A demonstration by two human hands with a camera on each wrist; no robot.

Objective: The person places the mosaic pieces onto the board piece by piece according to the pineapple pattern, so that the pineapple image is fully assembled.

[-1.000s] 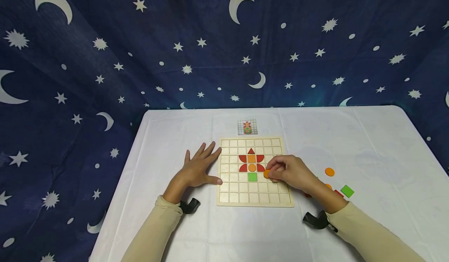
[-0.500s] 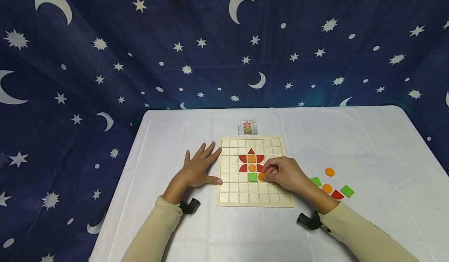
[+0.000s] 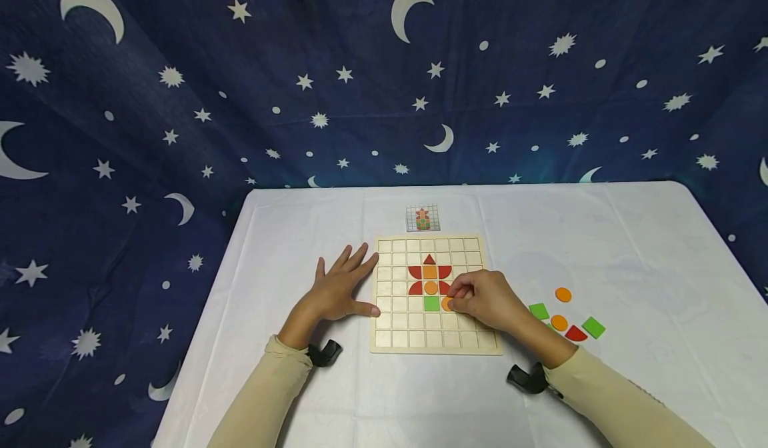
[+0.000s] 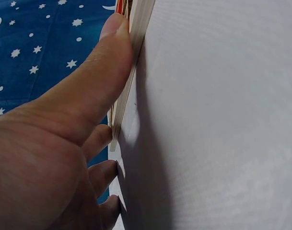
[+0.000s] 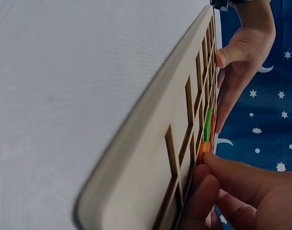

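Fingers of our R hand (image 3: pixel 489 297) pinch an orange disc (image 3: pixel 446 303) at the cell just right of the green square (image 3: pixel 431 303) on the wooden board (image 3: pixel 396 340); can't tell if it's fully seated. Disc is round; the figure's long axis runs toward the far edge of the desk (image 3: pixel 300 221), w/ the red triangle (image 3: pixel 429 259) pointing that way. On the board we count 1 triangle, 1 orange square (image 3: pixel 430 272), 4 red qtr pcs (image 3: pixel 415 273), 2 discs (incl. pinched one), 1 green square. Loose toward desk's R edge: 2 orange discs (image 3: pixel 563 295), 1 red qtr pc (image 3: pixel 576 334), 2 green squares (image 3: pixel 594 328), plus a green bit (image 3: pixel 549 327) partly behind our R forearm, which slants in from near right. Our L hand (image 3: pixel 337 291) lies w/ fingers spread wide, thumb and index at board's L edge. Pattern card (image 3: pixel 423 218) sits btwn board and desk's far edge.
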